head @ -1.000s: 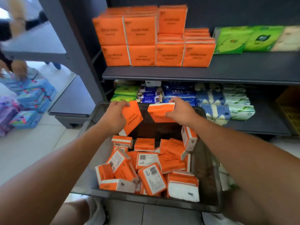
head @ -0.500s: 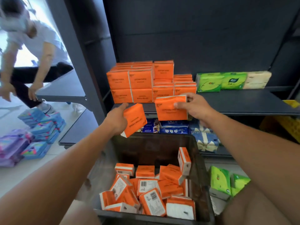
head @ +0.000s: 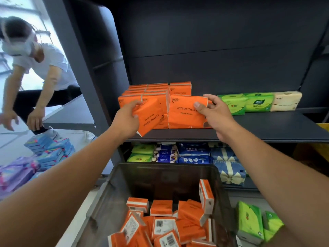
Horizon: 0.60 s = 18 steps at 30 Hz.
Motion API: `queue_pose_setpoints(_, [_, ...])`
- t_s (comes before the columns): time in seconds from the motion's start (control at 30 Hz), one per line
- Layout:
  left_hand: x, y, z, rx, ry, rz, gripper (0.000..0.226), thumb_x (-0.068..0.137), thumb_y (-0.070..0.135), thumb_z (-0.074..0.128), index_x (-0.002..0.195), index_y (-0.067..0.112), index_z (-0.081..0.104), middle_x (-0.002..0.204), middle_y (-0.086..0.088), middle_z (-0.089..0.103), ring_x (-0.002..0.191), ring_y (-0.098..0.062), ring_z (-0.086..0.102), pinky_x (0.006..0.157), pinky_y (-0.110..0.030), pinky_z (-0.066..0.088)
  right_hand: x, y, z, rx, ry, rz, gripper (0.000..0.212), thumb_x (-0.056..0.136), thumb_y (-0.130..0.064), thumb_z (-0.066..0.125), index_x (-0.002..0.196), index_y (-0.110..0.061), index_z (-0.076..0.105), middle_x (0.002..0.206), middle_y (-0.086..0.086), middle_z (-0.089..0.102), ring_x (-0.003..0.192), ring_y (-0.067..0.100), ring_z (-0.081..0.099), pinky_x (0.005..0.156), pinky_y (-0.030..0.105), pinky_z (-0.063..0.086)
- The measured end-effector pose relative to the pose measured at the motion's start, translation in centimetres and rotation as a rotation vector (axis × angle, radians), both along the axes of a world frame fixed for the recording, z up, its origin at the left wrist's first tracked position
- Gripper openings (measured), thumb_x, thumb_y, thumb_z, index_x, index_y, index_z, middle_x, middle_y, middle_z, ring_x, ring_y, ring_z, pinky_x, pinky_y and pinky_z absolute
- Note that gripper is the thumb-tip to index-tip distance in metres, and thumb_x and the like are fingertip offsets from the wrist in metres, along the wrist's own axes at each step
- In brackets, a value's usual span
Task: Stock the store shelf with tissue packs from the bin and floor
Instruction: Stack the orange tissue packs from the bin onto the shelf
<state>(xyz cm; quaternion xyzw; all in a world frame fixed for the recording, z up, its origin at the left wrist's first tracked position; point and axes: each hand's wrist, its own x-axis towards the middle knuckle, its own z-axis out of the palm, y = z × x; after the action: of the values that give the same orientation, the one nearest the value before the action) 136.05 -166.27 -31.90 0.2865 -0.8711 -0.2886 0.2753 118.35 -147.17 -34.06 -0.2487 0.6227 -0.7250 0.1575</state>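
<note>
Dark store shelf (head: 267,125) carried stacked orange packs (head: 153,90); at its front, the left hand (head: 125,120) gripped a tilted pack (head: 151,117) and the right hand (head: 217,114) pinched an upright pack (head: 183,116), both above the bin (head: 169,177) of loose packs

The flat orange plastic-wrapped tissue pack (head: 185,113) standing upright reads "COTTON TISSU" in dark capitals, the last letter covered. Just left of it, the tilted orange pack (head: 151,118) reads "COTTON TISSUE" sideways.
</note>
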Motion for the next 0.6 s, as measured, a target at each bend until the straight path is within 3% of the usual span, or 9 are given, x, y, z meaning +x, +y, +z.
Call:
queue_pose_setpoints(0.07, [-1.3, -0.2, 0.8, -0.040, 0.025, 0.003, 0.051, 0.097, -0.001, 0.040, 0.142, 0.024, 0.044, 0.136, -0.003, 0.046, 0.106, -0.014, 0.046, 0.075, -0.015, 0.040, -0.5, -0.3, -0.1, -0.014, -0.001, -0.022, 0.045, 0.090, -0.026, 0.072, 0.130, -0.023, 0.051, 0.116, 0.003, 0.068, 0.099, 0.015, 0.068, 0.061, 0.023, 0.056])
queue_pose_setpoints(0.17, [-3.5, -0.7, 2.6, -0.193, 0.083, 0.011, 0.053, 0.093, -0.004, 0.043, 0.141, 0.018, 0.046, 0.137, -0.006, 0.046, 0.121, -0.023, 0.047, 0.090, -0.012, 0.036, -1.5, -0.5, -1.2, -0.057, -0.016, -0.052, 0.041, 0.091, -0.023, 0.071, 0.128, -0.021, 0.053, 0.116, 0.004, 0.069, 0.101, 0.018, 0.068, 0.067, 0.028, 0.057])
queue_pose_setpoints(0.23, [-5.2, -1.4, 3.9, -0.257, 0.116, 0.014, 0.055, 0.090, -0.004, 0.043, 0.141, 0.017, 0.047, 0.136, -0.009, 0.047, 0.126, -0.024, 0.045, 0.100, -0.019, 0.034, -2.4, -0.8, -2.0, -0.072, -0.024, -0.067, 0.041, 0.091, -0.021, 0.072, 0.127, -0.022, 0.053, 0.117, 0.004, 0.068, 0.104, 0.020, 0.068, 0.078, 0.034, 0.059])
queue_pose_setpoints(0.37, [-9.6, -2.2, 6.6, -0.255, 0.195, -0.021, 0.054, 0.084, 0.001, 0.038, 0.132, 0.019, 0.055, 0.126, -0.007, 0.052, 0.117, -0.017, 0.050, 0.089, -0.017, 0.038, -4.6, -2.2, -1.7, -0.047, 0.025, -0.064, 0.039, 0.091, -0.020, 0.071, 0.125, -0.026, 0.052, 0.121, 0.006, 0.065, 0.104, 0.019, 0.066, 0.073, 0.027, 0.056])
queue_pose_setpoints(0.43, [-11.7, -2.4, 7.5, -0.267, 0.228, -0.057, 0.055, 0.077, 0.008, 0.035, 0.126, 0.018, 0.058, 0.119, -0.009, 0.057, 0.111, -0.019, 0.054, 0.097, -0.028, 0.044, -5.8, -3.0, -1.1, -0.035, 0.057, -0.038, 0.040, 0.093, -0.020, 0.069, 0.128, -0.026, 0.051, 0.120, 0.005, 0.066, 0.100, 0.015, 0.065, 0.061, 0.017, 0.051])
queue_pose_setpoints(0.5, [-13.7, -2.5, 8.0, -0.245, 0.230, -0.083, 0.055, 0.071, 0.011, 0.034, 0.119, 0.018, 0.061, 0.112, -0.013, 0.060, 0.104, -0.024, 0.058, 0.094, -0.039, 0.049, -7.2, -3.7, -0.7, -0.003, 0.091, -0.023, 0.042, 0.094, -0.019, 0.068, 0.131, -0.028, 0.050, 0.120, 0.002, 0.066, 0.100, 0.014, 0.066, 0.056, 0.013, 0.048])
queue_pose_setpoints(0.6, [-16.7, -3.1, 8.0, -0.179, 0.208, -0.089, 0.056, 0.069, 0.009, 0.038, 0.119, 0.022, 0.062, 0.109, -0.006, 0.054, 0.106, -0.027, 0.057, 0.089, -0.032, 0.049, -9.3, -4.5, -0.7, 0.016, 0.096, -0.016, 0.048, 0.093, -0.016, 0.067, 0.135, -0.031, 0.048, 0.119, 0.000, 0.067, 0.105, 0.018, 0.068, 0.071, 0.026, 0.053])
